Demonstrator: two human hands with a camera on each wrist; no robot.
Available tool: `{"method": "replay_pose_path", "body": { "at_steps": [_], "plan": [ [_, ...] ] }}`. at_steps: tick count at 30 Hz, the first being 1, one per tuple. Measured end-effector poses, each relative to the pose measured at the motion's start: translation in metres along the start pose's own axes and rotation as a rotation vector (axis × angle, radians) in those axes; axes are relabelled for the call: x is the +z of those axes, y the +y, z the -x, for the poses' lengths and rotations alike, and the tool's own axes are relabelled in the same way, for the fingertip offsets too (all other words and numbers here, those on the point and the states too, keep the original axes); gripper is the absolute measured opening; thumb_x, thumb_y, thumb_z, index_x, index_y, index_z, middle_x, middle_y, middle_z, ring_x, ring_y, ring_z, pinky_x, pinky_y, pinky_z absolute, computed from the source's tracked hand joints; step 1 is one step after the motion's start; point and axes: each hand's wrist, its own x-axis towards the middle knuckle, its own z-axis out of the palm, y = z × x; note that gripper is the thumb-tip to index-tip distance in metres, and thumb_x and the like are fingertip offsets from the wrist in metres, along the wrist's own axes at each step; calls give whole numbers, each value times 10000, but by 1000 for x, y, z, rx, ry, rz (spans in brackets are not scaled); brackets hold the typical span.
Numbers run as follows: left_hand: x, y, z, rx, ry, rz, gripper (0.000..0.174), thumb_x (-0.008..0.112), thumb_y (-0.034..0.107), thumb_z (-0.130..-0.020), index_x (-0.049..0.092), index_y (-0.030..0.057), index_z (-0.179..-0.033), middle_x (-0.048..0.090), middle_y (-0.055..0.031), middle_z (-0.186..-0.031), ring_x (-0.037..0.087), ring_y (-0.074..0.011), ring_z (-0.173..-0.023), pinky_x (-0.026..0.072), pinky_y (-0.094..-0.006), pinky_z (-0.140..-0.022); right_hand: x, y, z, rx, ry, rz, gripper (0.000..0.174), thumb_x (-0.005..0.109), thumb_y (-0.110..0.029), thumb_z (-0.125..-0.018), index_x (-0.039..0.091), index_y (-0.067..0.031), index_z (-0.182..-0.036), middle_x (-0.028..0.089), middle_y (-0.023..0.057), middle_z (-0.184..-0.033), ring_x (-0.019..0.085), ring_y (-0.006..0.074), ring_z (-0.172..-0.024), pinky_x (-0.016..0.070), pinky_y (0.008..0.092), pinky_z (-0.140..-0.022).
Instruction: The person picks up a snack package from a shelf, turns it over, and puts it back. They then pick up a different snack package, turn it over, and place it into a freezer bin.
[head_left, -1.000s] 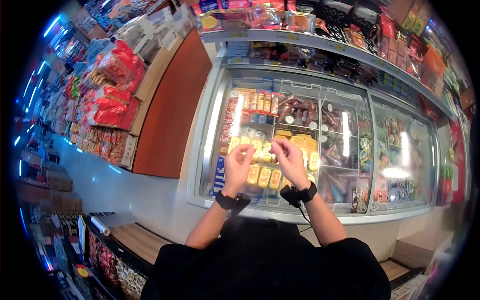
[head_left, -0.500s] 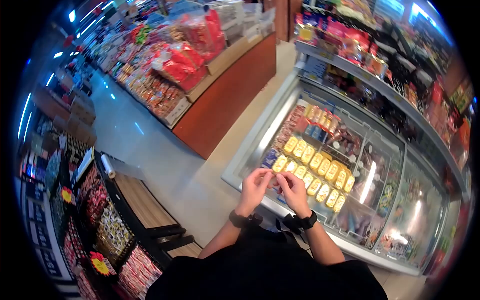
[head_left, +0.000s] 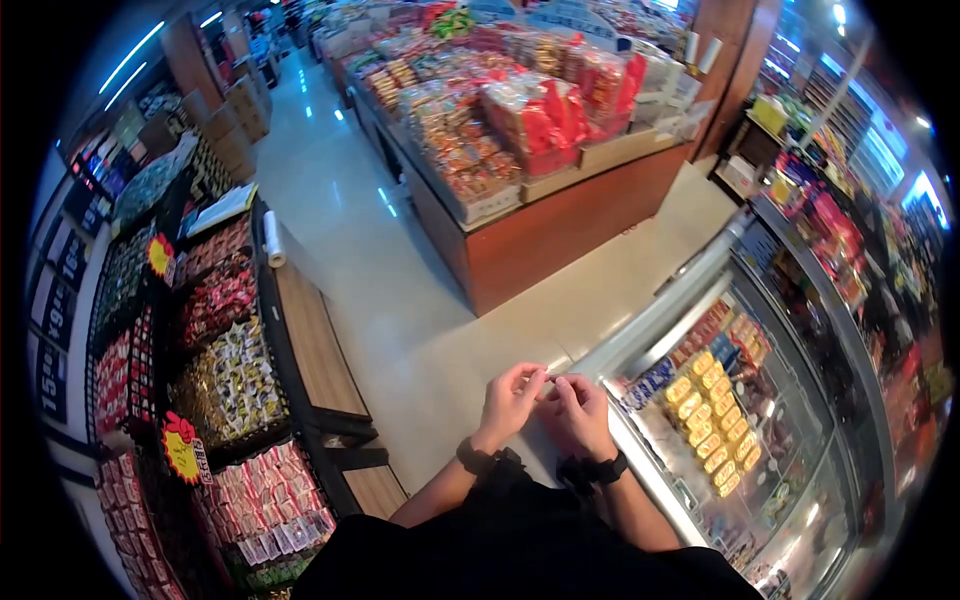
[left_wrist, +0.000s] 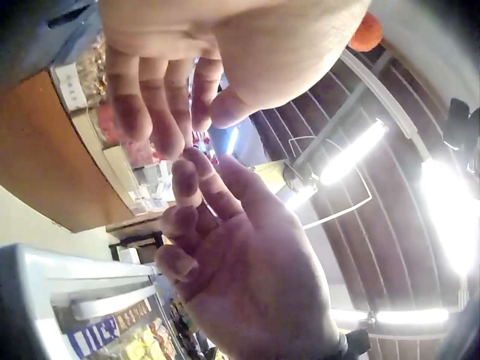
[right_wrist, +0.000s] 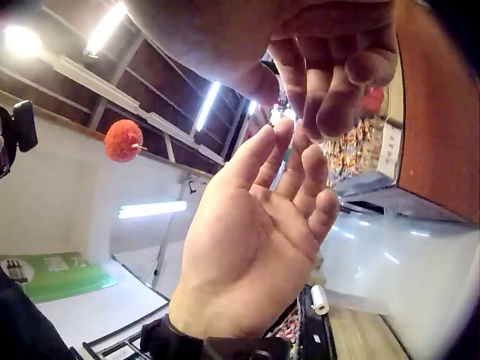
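Both bare hands are raised in front of the body, over the aisle floor beside the freezer. In the head view the left hand (head_left: 510, 408) and the right hand (head_left: 580, 416) have their fingertips close together. The left wrist view has the left hand (left_wrist: 232, 52) above and the right hand (left_wrist: 247, 277) below, fingers loosely bent. From the right wrist view, the left hand's palm (right_wrist: 247, 247) faces up under the right hand (right_wrist: 300, 45). No object shows in either hand; whether the fingertips touch is hard to tell.
A glass-topped freezer (head_left: 625, 425) with yellow packs (head_left: 705, 410) stands at the right. Ahead is a wooden display counter (head_left: 560, 250) piled with bagged snacks. Sweets bins (head_left: 235, 390) with a wooden ledge (head_left: 315, 350) line the left; pale floor (head_left: 400, 330) lies between.
The head view has turned left, so the freezer has shifted right and more of the counter and sweets bins shows. The hands, apart at first, have come together.
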Motion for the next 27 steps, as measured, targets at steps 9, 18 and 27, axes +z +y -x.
{"method": "replay_pose_path", "body": {
  "at_steps": [9,18,27],
  "plan": [
    [-114,-8,11,122,289,-154,254,598,228,-963,623,-1,-1069,688,-52,-982,618,-92,-747,470,-222,-601,109,-23,-46,-67,-344,20,256,559,-189,-980,644,35,-1068,675,80,-865,631,121,-800,517,257,-639],
    [-160,12,-18,-9,486,-36,242,595,204,-965,618,-8,-1081,688,-61,-982,632,-103,-727,484,-224,-612,169,5,-126,-17,-563,-23,295,587,-199,-966,626,46,-1127,687,93,-862,629,112,-734,505,244,-612],
    [-199,41,-119,110,693,-53,256,599,193,-955,626,-25,-1085,696,-105,-968,653,-128,-703,498,-239,-597,201,-28,-236,-83,-615,-40,244,545,-143,-985,602,55,-1116,669,84,-872,580,82,-671,492,230,-628]
  ]
}}
